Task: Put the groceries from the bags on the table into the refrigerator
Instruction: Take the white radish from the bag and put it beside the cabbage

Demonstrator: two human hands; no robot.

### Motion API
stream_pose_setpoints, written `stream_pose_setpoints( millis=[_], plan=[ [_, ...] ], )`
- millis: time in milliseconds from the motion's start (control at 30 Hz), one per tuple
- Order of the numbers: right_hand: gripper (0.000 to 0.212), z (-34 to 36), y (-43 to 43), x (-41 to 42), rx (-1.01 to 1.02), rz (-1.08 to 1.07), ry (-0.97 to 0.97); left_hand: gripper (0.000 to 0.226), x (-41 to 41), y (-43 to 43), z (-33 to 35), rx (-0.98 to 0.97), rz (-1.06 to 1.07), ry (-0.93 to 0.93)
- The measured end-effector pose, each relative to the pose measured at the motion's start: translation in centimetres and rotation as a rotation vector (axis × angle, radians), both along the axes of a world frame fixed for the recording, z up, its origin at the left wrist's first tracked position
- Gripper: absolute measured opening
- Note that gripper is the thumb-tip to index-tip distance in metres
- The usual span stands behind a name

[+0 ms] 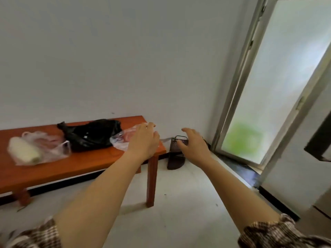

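Head view, looking down along both of your forearms. The worktop (89,163), a low red-brown wooden bench, stands against the white wall and carries three bags in a row.

(a) Near its left end lies a clear bag (52,147), slumped flat, with a pale roll-shaped item (25,151) at its left side; motion blur hides what the item is.
(b) At the middle of the worktop, close to the rear edge, sits a crumpled black bag (93,135), touching the clear bag on its left.
(c) At the right end lies a second clear bag with pinkish contents (121,140), pressed against the black bag.

Your left grip (143,140) is over the right end of the worktop, palm down, fingers loosely bent and holding nothing. It overlaps the pinkish bag, but you cannot tell whether it touches the bag. Your right grip (195,145) hangs in the air beyond the worktop's right end, above the floor, fingers spread and slightly bent, holding nothing.

On the floor by the wall, past the front right leg, lie a dark slipper (176,161) and a dark perforated item (174,142). A frosted glass door (277,86) stands at the right. Checked sleeves (286,233) cover your upper arms.
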State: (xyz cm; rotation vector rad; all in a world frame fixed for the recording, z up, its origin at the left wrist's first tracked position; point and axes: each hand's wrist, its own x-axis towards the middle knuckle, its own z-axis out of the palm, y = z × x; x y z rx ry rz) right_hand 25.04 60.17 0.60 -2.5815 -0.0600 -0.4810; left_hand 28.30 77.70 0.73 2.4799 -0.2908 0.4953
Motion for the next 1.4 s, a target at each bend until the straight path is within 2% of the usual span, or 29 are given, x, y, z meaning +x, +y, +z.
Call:
stream_pose_setpoints(
  millis=[300,567,767,1033,1167,1300,1400],
  plan=[
    [0.050,-4.2,19.5,10.9,-0.077,0.259,0.100,0.044,6.4,20.3,-5.0,0.039,0.246,0.126],
    [0.054,-9.9,34.8,24.1,-0.058,0.428,0.175,0.038,16.3,35.5,-10.5,0.031,0.398,0.188],
    [0.054,-13.9,43.6,32.1,-0.107,0.486,0.317,0.031,21.6,44.5,-14.6,0.096,0.441,0.304],
    [0.052,-18.5,51.9,37.4,-0.155,0.544,0.486,0.039,27.8,52.8,-20.5,0.081,0.485,0.508],
    [0.047,-20.9,55.8,39.4,-0.155,0.524,0.517,0.044,31.1,56.3,-22.7,0.182,0.424,0.573],
    [0.034,-23.4,59.7,41.2,-0.175,0.493,0.618,0.055,34.1,60.6,-24.4,0.270,0.226,0.603],
    [0.032,-25.6,62.9,42.8,-0.185,0.427,0.730,0.061,36.2,64.0,-25.5,0.331,0.046,0.609]
  ],
)
